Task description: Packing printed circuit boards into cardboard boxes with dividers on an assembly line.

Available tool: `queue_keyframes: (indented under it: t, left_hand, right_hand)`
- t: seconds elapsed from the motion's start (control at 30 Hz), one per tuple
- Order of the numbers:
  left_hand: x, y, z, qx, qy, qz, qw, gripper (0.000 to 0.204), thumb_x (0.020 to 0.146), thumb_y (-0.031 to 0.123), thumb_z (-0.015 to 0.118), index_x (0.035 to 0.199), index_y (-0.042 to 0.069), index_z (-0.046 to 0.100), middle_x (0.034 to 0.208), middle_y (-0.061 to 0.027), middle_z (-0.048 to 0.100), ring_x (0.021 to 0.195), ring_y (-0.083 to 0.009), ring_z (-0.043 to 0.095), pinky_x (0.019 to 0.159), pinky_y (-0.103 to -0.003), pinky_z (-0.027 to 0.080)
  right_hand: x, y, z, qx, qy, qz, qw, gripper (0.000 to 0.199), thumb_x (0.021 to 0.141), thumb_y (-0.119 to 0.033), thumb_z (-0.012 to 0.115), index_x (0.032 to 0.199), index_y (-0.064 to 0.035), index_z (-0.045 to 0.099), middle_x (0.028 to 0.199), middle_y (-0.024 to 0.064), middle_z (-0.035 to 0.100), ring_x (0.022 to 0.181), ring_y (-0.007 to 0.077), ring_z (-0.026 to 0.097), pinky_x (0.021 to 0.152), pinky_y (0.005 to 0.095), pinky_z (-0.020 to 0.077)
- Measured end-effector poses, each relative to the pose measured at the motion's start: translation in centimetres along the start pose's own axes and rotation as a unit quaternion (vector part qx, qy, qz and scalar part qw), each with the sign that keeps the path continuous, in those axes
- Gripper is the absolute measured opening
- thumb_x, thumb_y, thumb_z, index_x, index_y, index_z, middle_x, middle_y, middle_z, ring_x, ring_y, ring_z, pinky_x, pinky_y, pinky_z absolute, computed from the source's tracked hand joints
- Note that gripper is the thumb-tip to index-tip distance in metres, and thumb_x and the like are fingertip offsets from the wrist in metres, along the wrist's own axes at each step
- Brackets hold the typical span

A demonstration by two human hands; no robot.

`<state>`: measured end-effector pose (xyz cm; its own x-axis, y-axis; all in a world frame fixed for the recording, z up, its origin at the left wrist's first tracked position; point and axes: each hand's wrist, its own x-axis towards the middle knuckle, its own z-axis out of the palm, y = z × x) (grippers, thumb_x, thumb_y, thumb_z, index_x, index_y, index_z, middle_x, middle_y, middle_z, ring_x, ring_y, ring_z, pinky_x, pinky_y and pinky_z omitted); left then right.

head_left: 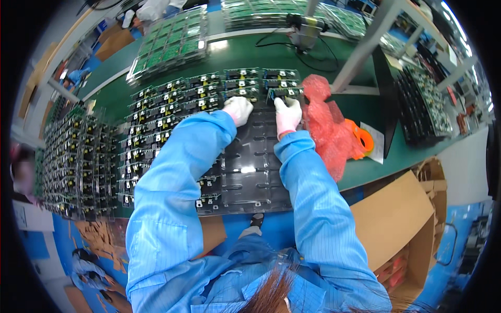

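Pinching a circuit board (284,93) in the right grip (288,114) at the far end of the slotted black tray (237,182) — presumably to keep it square with its row — and curling the left grip (238,110) beside neighbouring boards (241,84); cannot tell whether closed on one.

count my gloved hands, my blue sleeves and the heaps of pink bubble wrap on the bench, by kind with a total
Gloved hands: 2 (left hand, right hand)
Blue sleeves: 2 (left sleeve, right sleeve)
Heap of pink bubble wrap: 1
Total: 5
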<state>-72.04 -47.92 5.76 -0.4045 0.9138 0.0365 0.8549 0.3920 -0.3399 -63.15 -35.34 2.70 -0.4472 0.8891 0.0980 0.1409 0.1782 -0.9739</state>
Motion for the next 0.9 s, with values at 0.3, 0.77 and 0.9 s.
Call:
queue_keyframes:
  t: [0.3, 0.77, 0.9]
  left_hand:
    - [-0.4, 4.7, -10.3, -0.079, -0.028, -0.113, 0.990, 0.017, 0.077, 0.015, 0.046, 0.083, 0.003, 0.057, 0.084, -0.0181, 0.057, 0.068, -0.0374, 0.057, 0.058, -0.045, 0.049]
    - [5.5, 51.6, -35.9, -0.413, 0.166, 0.448, 0.775, 0.023, 0.064, 0.005, 0.055, 0.088, 0.007, 0.055, 0.088, -0.0093, 0.052, 0.073, -0.0318, 0.053, 0.064, -0.036, 0.044]
    - [8.0, 69.7, -33.8, -0.494, 0.071, 0.477, 0.723, 0.026, 0.064, 0.010, 0.057, 0.090, 0.007, 0.059, 0.087, -0.0124, 0.055, 0.077, -0.0323, 0.054, 0.069, -0.037, 0.045]
  right_hand:
    - [-2.5, -9.5, -13.9, 0.200, -0.048, 0.063, 0.977, 0.042, 0.068, -0.022, 0.061, 0.098, 0.0058, 0.055, 0.082, 0.0147, 0.060, 0.072, 0.0207, 0.055, 0.067, 0.0295, 0.0461]
    - [-17.2, -3.1, -78.6, -0.100, 0.217, -0.014, 0.971, 0.033, 0.078, -0.012, 0.056, 0.106, 0.0067, 0.053, 0.089, 0.0126, 0.061, 0.073, 0.0144, 0.055, 0.067, 0.0237, 0.0448]
    - [-21.7, 4.7, -91.7, -0.149, 0.202, 0.139, 0.958, 0.038, 0.081, -0.017, 0.058, 0.112, 0.0046, 0.050, 0.096, 0.0099, 0.058, 0.079, 0.0139, 0.053, 0.071, 0.0252, 0.0447]
